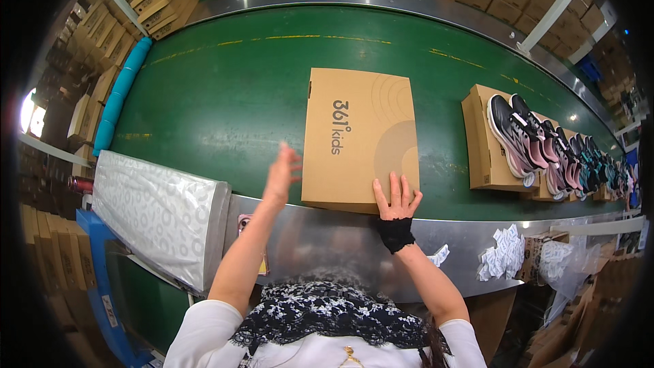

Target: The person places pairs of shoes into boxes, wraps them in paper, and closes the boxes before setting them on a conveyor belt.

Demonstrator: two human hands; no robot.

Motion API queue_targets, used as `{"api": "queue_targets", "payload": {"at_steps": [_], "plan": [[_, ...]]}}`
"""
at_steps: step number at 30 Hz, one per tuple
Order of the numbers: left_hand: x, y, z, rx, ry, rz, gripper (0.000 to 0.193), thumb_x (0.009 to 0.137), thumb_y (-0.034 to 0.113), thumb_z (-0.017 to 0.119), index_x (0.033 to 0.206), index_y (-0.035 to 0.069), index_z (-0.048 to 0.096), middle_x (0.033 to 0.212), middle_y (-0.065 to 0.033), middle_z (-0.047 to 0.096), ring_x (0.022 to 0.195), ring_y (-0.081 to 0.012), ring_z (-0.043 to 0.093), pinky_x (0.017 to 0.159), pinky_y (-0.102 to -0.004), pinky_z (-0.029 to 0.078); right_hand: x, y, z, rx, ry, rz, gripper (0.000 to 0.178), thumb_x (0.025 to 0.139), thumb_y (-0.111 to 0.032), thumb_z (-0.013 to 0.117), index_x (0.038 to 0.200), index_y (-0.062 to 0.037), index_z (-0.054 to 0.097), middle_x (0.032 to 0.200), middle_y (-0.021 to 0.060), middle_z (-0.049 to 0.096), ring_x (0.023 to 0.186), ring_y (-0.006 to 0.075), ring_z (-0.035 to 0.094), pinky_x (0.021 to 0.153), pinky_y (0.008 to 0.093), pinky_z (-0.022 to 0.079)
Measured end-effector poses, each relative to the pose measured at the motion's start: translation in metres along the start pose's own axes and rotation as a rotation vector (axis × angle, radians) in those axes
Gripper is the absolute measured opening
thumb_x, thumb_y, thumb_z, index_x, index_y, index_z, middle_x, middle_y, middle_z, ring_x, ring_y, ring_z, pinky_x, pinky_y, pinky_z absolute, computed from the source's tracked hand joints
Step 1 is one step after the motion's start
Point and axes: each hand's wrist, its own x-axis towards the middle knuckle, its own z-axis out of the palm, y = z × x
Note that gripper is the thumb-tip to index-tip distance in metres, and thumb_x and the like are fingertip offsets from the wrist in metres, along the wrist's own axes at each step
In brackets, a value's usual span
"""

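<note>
A closed brown cardboard shoebox [340,170] lies on the green conveyor belt [211,95] in front of me, its near edge by the metal ledge. My right hand [396,197], with a black band at the wrist, rests on the near right corner of the lid, fingers spread. Just off the box's left side, my left hand [283,174] is raised with its fingers apart; it is slightly blurred and holds nothing.
Further right, black and pink sneakers [514,136] sit on shoeboxes in a row along the belt. A stack of patterned tissue paper [160,215] lies at left. White paper slips [502,253] are heaped on the metal ledge [327,238]. A teal roller [122,95] stands far left.
</note>
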Motion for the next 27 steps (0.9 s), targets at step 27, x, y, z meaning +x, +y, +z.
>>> {"api": "queue_targets", "payload": {"at_steps": [27], "plan": [[-0.055, 0.062, -0.012, -0.339, -0.405, -0.265, 0.071, 0.068, 0.058, 0.050, 0.121, 0.012, 0.042, 0.117, -0.0129, 0.046, 0.105, -0.0321, 0.044, 0.078, -0.0550, 0.038, 0.109, -0.018, -0.308, 1.804, -0.899, -0.653, 0.038, 0.066, -0.008, 0.062, 0.104, -0.0069, 0.057, 0.081, 0.0088, 0.060, 0.076, 0.0171, 0.058, 0.066, 0.0287, 0.045]]}}
